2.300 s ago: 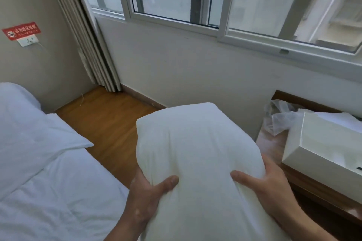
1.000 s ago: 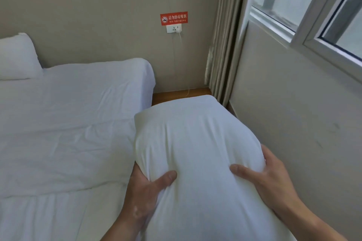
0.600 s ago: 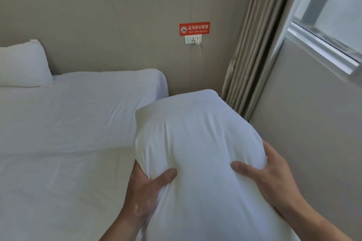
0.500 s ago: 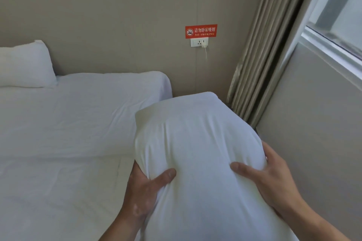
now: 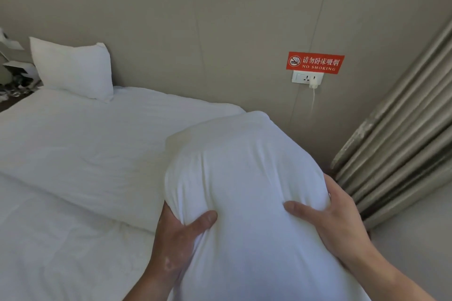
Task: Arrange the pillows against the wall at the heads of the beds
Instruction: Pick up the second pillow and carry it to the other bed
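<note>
- I have the left hand [image 5: 179, 239] clamped on the near left edge of the held pillow [image 5: 244, 190]; its thumb presses into the top face, while the other fingers are tucked beneath, where I cannot see them.
- My right hand [image 5: 340, 222] grips the pillow's right flank, thumb dug into the fabric and the remaining fingers wrapped round the side, mostly hidden.
- Between the two thumbs the cover bunches into folds; the pillow rises away from both hands, lifted clear of the bedding, its far end overlapping the bed's right edge in my view.
- To the left of the left fingers, and lower, the bed [image 5: 73, 178] spreads out in white sheets with a creased fold running across it.
- To the right of the right fingers hangs a beige curtain [image 5: 403, 129].
- Beyond the fingers stands the wall [image 5: 195, 19], with a red no-smoking sign [image 5: 315, 62] above a white socket [image 5: 307, 77] that has a plug and cable in it.
- Far off to the left, a second pillow [image 5: 73, 68] leans upright against that wall at the head of the bed.
- Past it sits some clutter [image 5: 14, 73], too blurred to identify.
</note>
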`<action>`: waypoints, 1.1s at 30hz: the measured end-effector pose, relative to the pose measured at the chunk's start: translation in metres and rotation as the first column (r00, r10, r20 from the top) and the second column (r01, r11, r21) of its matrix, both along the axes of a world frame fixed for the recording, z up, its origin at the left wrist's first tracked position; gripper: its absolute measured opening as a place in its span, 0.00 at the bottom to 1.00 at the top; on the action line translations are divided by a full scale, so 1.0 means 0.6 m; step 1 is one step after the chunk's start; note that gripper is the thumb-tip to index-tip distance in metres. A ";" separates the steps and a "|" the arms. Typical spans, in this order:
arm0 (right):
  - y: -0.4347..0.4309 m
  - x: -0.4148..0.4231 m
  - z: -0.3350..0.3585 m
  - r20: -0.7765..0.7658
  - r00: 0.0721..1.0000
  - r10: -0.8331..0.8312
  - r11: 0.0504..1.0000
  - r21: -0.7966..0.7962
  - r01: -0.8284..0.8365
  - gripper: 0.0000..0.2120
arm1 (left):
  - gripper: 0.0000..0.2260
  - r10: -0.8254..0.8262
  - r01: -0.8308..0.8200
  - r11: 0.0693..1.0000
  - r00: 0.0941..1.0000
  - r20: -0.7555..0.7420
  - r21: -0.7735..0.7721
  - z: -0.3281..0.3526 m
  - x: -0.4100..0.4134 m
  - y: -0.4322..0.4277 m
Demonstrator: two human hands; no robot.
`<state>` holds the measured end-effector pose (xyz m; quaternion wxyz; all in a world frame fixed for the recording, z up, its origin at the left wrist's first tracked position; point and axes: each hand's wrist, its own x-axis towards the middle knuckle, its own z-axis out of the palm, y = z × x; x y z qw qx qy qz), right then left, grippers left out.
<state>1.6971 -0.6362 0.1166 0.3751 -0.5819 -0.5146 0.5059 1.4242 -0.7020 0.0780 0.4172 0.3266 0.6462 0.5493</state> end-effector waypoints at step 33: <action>0.918 -0.368 -0.042 0.070 0.823 0.563 0.821 0.070 -0.567 0.31 | 0.44 0.557 -0.574 0.814 0.814 -0.164 -0.087 0.006 -0.220 0.664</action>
